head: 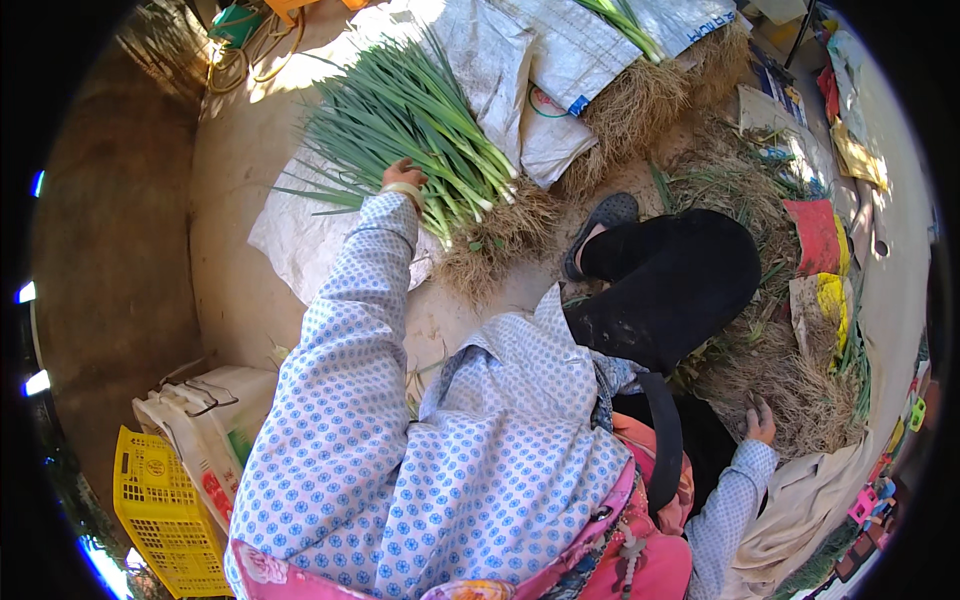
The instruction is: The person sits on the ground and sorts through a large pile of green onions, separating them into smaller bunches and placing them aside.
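Observation:
A pile of green onions (pixel 420 124) lies at the upper middle, green leaves to the upper left and white stems ending in brown roots (pixel 495 240). My left hand (pixel 403 174), a bangle at its wrist, rests at the pile's near edge over the leaves and stems; whether its fingers grip any is unclear. At the lower right my right hand (pixel 759 420) lies with spread fingers beside a large heap of brown-rooted onions (pixel 780 382), holding nothing that shows. A white woven sack (pixel 300 232) is partly under the green onion pile.
More rooted bundles (pixel 637 94) lie under white woven sacks (pixel 577 45) at the top. A yellow plastic crate (pixel 161 517) and a white container (pixel 247 390) stand lower left. A hose (pixel 229 71) lies upper left. My shoe (pixel 616 210) is near the roots.

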`<state>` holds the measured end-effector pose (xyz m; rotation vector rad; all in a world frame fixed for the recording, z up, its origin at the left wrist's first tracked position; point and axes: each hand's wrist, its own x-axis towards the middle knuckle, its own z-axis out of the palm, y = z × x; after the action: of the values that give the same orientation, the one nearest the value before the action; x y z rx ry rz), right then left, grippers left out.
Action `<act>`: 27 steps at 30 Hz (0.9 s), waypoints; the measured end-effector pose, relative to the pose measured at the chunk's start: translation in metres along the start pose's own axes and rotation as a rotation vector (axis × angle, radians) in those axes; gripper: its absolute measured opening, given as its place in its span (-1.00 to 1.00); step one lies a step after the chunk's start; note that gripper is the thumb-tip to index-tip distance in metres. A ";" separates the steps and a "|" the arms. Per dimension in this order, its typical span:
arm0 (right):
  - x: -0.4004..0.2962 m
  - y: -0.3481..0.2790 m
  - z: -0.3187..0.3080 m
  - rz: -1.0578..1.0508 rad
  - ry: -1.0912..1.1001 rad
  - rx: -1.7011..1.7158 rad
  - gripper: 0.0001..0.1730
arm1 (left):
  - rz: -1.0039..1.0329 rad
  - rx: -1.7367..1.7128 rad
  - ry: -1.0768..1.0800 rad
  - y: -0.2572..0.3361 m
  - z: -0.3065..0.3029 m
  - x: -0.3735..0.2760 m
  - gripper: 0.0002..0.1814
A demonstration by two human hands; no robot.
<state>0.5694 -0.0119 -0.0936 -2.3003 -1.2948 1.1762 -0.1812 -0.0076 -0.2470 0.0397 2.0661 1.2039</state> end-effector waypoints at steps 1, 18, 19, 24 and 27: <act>0.002 0.005 -0.005 -0.002 0.008 -0.007 -0.56 | -0.036 -0.059 0.024 0.012 0.002 0.007 -0.38; -0.027 -0.042 0.020 0.187 -0.038 -0.037 -0.54 | -0.061 -0.304 -0.007 -0.067 -0.012 0.274 -0.40; -0.030 -0.049 0.020 0.180 -0.052 -0.074 -0.55 | -0.019 -0.264 0.048 -0.069 -0.006 0.268 -0.47; -0.021 -0.053 0.032 0.162 -0.022 -0.038 -0.56 | 0.132 -0.239 0.174 -0.059 -0.047 0.281 -0.70; -0.032 -0.052 0.028 0.170 0.017 -0.071 -0.57 | 0.164 0.030 0.234 -0.041 -0.037 0.238 -0.69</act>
<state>0.5087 -0.0124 -0.0662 -2.5093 -1.1722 1.1762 -0.3646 0.0298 -0.4043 0.0874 2.3218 1.3293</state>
